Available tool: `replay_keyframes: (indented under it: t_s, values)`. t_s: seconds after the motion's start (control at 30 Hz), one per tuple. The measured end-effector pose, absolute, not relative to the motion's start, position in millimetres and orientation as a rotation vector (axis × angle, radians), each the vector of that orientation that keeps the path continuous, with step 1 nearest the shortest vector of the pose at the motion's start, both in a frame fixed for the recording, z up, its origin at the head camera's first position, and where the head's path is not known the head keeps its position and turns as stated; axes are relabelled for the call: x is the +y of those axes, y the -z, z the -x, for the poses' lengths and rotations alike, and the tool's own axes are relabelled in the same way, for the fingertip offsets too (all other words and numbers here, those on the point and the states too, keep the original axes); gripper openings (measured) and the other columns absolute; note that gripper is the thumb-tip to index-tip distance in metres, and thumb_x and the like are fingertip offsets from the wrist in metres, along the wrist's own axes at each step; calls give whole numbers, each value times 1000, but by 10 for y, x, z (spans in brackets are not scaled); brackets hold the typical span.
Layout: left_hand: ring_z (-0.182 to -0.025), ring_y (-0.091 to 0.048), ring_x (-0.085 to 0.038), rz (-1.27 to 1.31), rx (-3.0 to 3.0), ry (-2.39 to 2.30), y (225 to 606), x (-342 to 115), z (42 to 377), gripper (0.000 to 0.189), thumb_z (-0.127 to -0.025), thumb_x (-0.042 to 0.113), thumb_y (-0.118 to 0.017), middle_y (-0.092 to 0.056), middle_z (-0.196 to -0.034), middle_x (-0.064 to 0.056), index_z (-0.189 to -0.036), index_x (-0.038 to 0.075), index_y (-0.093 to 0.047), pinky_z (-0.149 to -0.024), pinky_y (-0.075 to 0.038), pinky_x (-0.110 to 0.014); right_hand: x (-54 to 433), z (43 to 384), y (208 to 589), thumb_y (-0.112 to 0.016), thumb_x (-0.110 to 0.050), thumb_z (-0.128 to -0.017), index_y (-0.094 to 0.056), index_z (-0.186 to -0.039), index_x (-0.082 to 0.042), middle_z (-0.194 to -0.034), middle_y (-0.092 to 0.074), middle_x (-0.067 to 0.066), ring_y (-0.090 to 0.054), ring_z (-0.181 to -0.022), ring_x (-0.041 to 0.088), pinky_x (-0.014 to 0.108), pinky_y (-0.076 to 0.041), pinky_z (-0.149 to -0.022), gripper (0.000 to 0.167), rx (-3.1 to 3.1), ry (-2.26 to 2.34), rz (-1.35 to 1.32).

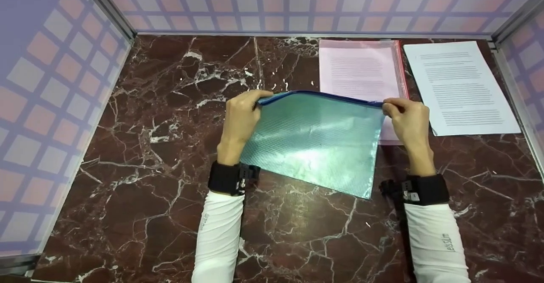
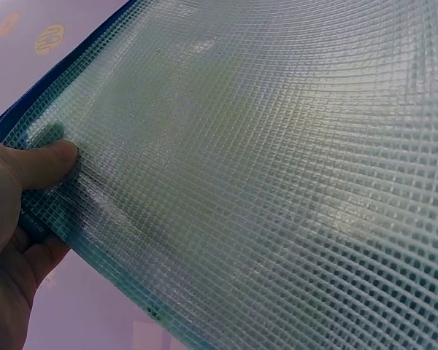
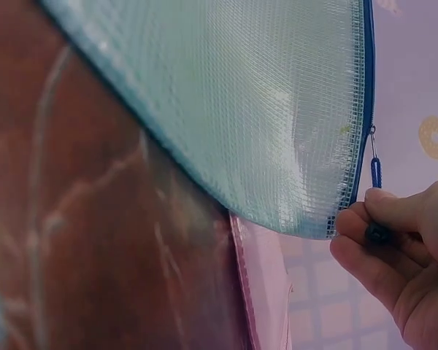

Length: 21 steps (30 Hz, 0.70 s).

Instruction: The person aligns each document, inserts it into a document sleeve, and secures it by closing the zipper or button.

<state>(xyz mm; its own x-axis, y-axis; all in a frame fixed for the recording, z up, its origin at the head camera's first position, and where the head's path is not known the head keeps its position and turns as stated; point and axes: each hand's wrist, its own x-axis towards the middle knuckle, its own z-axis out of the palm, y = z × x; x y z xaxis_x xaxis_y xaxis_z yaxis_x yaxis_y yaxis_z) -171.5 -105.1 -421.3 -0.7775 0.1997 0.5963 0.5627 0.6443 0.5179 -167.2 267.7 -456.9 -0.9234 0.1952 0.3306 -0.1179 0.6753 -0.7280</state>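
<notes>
A translucent green mesh zipper pouch (image 1: 314,138) with a dark blue zipper edge hangs tilted between both hands over the table. At its upper left corner, my left hand (image 1: 241,119) pinches the pouch, with the thumb on the mesh in the left wrist view (image 2: 47,164). My right hand (image 1: 410,119) holds the upper right corner. In the right wrist view, the right thumb and fingers are at the blue zipper pull (image 3: 377,172) and the pouch corner. A small dark round thing (image 3: 377,233) shows between those fingers; its kind is unclear.
Behind the pouch lies a pink zipper pouch (image 1: 361,70) with a printed sheet in it, partly covered. Printed white papers (image 1: 463,87) lie at the far right. Checkered panels (image 1: 297,7) wall the marble table (image 1: 148,198) at the back and sides.
</notes>
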Motion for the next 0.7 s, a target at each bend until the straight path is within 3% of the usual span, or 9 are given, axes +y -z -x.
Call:
replay_keyframes:
  t_s: [0.57,0.7]
  values:
    - [-94,-75,-29,561,-2359,1005,4252,-1138,1742,31,-82,-19,-57,-77,-99,-14,-99,0,-74,-89,-60,-30,2847,1643,4583,-69,-6,-92,-75,-98,8,-94,-75,27,-55,-61,-22,-2,-45,-61,17,-2508,-1169,114]
    - [-94,-75,-29,548,-2345,990,4253,-1166,1759,39,-78,-23,-53,-77,-99,-13,-99,1,-75,-89,-60,-32,2887,1641,4578,-68,-7,-92,-75,-100,8,-95,-74,28,-55,-61,-22,-2,-45,-61,18,-2517,-1179,142]
